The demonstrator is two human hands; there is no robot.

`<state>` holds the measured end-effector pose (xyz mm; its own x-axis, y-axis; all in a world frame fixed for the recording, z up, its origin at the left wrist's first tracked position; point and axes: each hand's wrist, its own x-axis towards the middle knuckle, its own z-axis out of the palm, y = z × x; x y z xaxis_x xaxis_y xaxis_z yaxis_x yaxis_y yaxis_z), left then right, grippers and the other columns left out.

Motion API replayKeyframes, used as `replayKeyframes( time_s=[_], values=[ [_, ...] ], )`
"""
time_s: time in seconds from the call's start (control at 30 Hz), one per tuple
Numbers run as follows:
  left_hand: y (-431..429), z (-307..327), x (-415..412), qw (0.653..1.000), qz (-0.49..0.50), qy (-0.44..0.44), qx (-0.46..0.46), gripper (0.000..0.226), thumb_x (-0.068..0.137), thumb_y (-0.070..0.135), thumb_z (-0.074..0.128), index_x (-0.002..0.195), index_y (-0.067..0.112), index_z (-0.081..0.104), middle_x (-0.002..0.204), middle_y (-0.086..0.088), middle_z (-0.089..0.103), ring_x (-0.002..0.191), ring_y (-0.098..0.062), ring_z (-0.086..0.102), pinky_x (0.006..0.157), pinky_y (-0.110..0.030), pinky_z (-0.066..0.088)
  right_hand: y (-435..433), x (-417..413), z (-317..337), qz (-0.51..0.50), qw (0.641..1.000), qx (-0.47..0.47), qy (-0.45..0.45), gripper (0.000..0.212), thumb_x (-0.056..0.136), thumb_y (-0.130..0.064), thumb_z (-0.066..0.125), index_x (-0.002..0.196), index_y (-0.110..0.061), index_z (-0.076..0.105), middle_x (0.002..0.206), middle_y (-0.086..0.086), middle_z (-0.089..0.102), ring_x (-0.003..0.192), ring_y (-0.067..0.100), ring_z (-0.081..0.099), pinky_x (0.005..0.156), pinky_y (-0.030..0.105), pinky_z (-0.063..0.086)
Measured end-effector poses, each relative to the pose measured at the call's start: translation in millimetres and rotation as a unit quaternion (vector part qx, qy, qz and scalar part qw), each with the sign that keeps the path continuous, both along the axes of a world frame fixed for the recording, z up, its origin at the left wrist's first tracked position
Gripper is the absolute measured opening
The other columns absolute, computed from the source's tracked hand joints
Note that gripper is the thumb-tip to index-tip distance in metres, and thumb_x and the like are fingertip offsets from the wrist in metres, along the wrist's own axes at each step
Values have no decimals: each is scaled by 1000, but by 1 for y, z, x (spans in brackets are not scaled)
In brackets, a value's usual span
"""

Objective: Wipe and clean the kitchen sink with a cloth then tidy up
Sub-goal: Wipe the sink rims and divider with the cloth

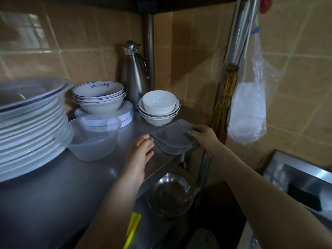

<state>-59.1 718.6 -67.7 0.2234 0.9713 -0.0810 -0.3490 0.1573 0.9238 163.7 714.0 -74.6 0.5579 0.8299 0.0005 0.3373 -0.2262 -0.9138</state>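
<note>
Steel bowl (169, 194) on lower shelf. Above it, folded grey cloth (170, 139) lies at right front corner of steel top (71, 177). Left hand (142, 150) flat, fingers straight, tips touching cloth's left edge. Right hand (203, 135) fingers curled, gripping cloth's right edge. Stacked bowls (158, 108) just behind.

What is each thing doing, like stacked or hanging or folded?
Cloth, folded, flat on shelf, corner overhanging.
Left hand, open, beside cloth.
Right hand, gripping cloth.
Plates, stacked.
Bowls, nested upright.
Tub, open, empty.
Bag, hanging.
Flask, upright, closed.
</note>
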Motion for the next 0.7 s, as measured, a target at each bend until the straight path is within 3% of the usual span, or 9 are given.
replayKeyframes(
  time_s=[0.1,0.2,0.4,0.5,0.57,0.63,0.7],
  values=[
    [8,0,7,1000,-1,2,3,12,91,12,53,96,21,57,106,-1,64,102,-12,59,82,-26,45,14,10,-2,-17,995,-50,-83,51,83,-44,62,126,-19,52,119,3,56,117,29,43,96,39,41],
    [13,-2,15,1000,-4,7,4,13,89,12,56,97,22,58,108,-1,64,103,-10,59,79,-24,46,22,16,0,-13,981,-105,-162,51,83,-55,56,122,-22,53,117,3,56,122,34,34,89,39,32],
    [17,-3,25,999,-7,31,18,14,89,11,55,96,23,60,105,2,66,99,-7,61,78,-23,47,31,23,0,-32,977,-124,-170,47,79,-52,64,110,-16,59,114,6,60,121,34,35,78,36,28],
    [16,-3,28,999,-16,24,24,17,89,9,54,98,22,61,106,2,67,100,-8,62,79,-24,48,37,26,2,-30,982,-138,-126,47,76,-50,68,105,-13,62,113,7,61,120,33,41,82,33,30],
    [14,-2,28,999,-33,25,32,18,89,8,53,98,22,61,107,2,67,101,-9,62,81,-25,48,40,27,4,-37,987,-140,-76,55,72,-47,73,109,-8,60,113,10,61,113,32,50,92,35,39],
    [13,-1,29,998,-39,32,36,18,90,8,53,98,22,60,108,2,67,102,-9,61,81,-25,48,41,25,5,-41,992,-118,-19,63,69,-40,79,115,-2,57,112,13,62,104,30,57,86,37,49],
    [11,0,29,998,-38,35,34,18,90,8,52,97,22,60,108,2,66,103,-10,60,82,-24,47,39,21,5,-40,995,-87,25,65,65,-32,83,116,-1,57,108,13,63,95,26,60,74,32,49]
  ],
)
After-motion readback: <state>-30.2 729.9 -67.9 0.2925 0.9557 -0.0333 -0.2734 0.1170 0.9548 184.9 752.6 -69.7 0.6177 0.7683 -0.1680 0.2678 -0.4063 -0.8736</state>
